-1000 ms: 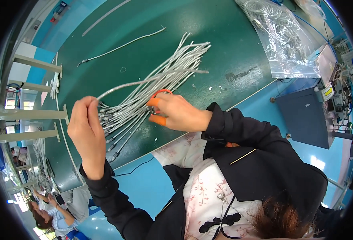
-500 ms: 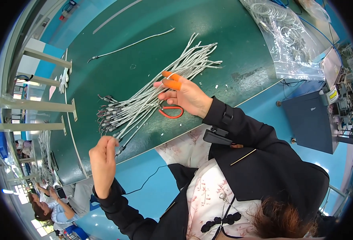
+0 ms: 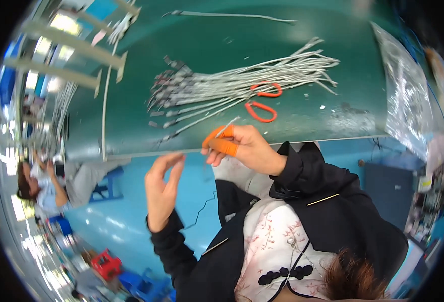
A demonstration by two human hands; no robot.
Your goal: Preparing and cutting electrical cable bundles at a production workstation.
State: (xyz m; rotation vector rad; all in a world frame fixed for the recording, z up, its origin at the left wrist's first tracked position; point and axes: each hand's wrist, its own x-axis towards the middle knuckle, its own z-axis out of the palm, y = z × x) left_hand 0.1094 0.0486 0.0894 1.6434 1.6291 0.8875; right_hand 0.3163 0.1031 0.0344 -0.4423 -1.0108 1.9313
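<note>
On the head view, my left hand point(image 3: 164, 186) is half-open, seemingly empty, just left of my right hand point(image 3: 247, 145), which pinches a thin silvery cable point(image 3: 227, 127). I'd steady it by the table's point(image 3: 322, 124) near edge, gripping lightly, clear of the red-handled scissors point(image 3: 268, 95) at the cable bundle point(image 3: 242, 78).

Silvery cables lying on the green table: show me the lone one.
The long, thin silvery cable at the picture's top; the others lie in one bundle.
</note>
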